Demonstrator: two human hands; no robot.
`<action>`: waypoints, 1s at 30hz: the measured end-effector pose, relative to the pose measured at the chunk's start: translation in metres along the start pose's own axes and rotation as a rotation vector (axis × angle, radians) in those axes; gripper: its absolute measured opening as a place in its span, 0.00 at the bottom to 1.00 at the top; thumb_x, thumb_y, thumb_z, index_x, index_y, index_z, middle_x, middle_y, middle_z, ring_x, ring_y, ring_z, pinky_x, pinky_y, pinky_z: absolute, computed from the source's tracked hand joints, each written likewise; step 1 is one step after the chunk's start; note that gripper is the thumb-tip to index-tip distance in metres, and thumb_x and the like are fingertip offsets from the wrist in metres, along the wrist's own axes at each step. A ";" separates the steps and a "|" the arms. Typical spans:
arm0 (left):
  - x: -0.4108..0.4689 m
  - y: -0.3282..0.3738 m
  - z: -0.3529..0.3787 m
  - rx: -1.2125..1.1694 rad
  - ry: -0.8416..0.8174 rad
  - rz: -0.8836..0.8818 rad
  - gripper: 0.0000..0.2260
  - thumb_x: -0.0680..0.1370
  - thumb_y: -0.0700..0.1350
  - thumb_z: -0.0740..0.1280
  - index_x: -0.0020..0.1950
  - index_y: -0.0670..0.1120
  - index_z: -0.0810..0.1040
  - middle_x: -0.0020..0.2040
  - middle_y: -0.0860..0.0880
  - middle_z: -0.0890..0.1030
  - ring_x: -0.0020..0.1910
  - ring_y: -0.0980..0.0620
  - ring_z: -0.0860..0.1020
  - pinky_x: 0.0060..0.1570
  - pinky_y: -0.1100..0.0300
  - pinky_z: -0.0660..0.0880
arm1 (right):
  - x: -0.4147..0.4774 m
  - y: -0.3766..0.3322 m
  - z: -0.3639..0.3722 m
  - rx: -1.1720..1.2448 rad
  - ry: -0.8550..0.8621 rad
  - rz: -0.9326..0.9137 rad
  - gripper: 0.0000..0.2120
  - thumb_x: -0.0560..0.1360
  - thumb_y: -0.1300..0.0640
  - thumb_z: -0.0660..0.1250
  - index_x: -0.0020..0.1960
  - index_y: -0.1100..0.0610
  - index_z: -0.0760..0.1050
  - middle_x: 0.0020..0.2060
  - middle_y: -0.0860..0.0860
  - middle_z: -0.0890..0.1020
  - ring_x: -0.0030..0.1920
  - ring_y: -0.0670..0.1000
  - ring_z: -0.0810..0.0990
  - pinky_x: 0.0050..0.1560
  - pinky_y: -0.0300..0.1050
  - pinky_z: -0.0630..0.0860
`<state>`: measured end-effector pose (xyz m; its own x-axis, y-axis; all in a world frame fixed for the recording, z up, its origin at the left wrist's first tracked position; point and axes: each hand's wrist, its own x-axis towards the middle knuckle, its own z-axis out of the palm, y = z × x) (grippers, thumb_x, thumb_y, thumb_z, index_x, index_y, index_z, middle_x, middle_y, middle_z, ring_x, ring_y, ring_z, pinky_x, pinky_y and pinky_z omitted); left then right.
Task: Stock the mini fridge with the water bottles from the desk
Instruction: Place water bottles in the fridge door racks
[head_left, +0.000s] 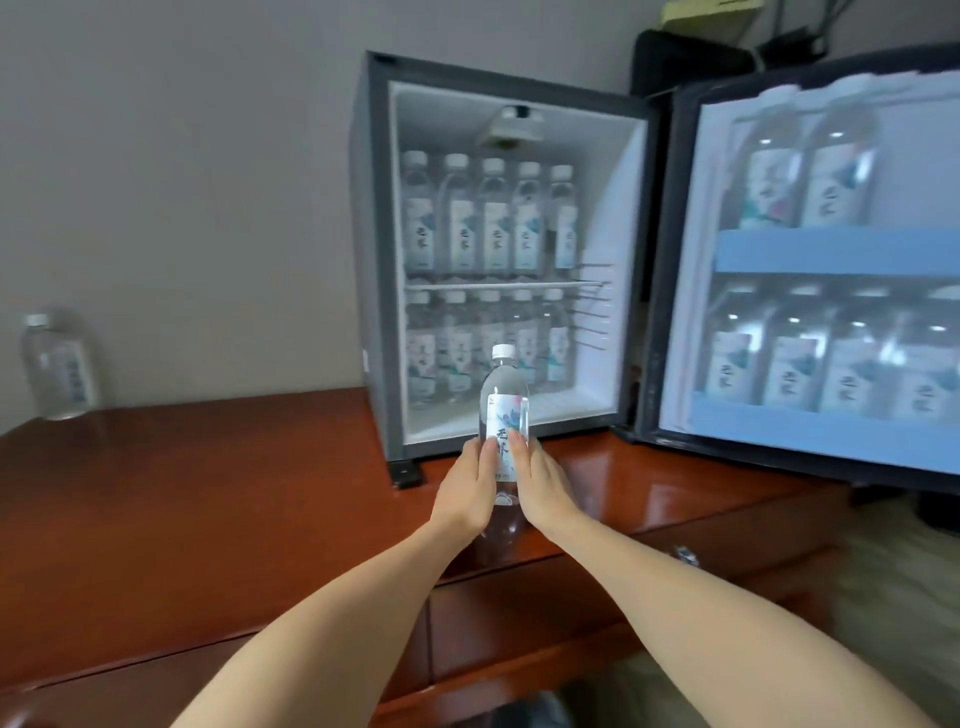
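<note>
The left hand (464, 488) and right hand (544, 488) grip the bottle (503, 410) (upright); it could topple rows (470, 353) crowding the fridge (371, 260).

The held bottle (503, 410) is carrying a white label with two large dark brush-written Chinese characters running downward. The upper one is looking like 无. The lower one is being partly covered by the thumbs of the left hand (465, 491) and right hand (543, 488), so it cannot be read. The shelf bottles (493, 228) and door-rack bottles (795, 364) are showing similar two-character marks, too blurred to read. The lone bottle (57, 364) on the counter (208, 493) is showing only smeared dark writing.
</note>
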<state>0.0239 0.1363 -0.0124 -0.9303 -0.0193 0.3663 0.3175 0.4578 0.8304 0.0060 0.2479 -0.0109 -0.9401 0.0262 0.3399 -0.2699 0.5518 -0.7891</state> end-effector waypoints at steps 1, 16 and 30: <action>0.001 0.006 0.011 -0.014 -0.027 0.006 0.16 0.83 0.58 0.49 0.56 0.51 0.71 0.45 0.58 0.77 0.44 0.59 0.76 0.42 0.60 0.68 | -0.002 0.006 -0.011 0.026 0.015 0.016 0.27 0.81 0.39 0.49 0.64 0.58 0.71 0.59 0.59 0.79 0.60 0.60 0.77 0.62 0.55 0.72; -0.006 0.077 0.122 -0.122 -0.319 0.092 0.19 0.82 0.55 0.56 0.69 0.47 0.69 0.58 0.52 0.79 0.48 0.58 0.77 0.46 0.66 0.70 | -0.028 0.066 -0.131 -0.036 0.231 0.195 0.31 0.80 0.36 0.47 0.66 0.58 0.71 0.60 0.57 0.79 0.59 0.57 0.78 0.61 0.54 0.73; -0.017 0.093 0.143 -0.354 -0.378 0.067 0.16 0.82 0.48 0.61 0.68 0.45 0.72 0.55 0.49 0.82 0.51 0.50 0.82 0.56 0.52 0.78 | -0.040 0.081 -0.173 -0.100 0.188 0.133 0.26 0.79 0.34 0.49 0.52 0.55 0.73 0.48 0.53 0.81 0.48 0.52 0.82 0.53 0.53 0.79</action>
<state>0.0434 0.3069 -0.0014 -0.8863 0.3520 0.3009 0.3607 0.1171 0.9253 0.0575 0.4353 0.0004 -0.9082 0.2536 0.3330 -0.1156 0.6126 -0.7819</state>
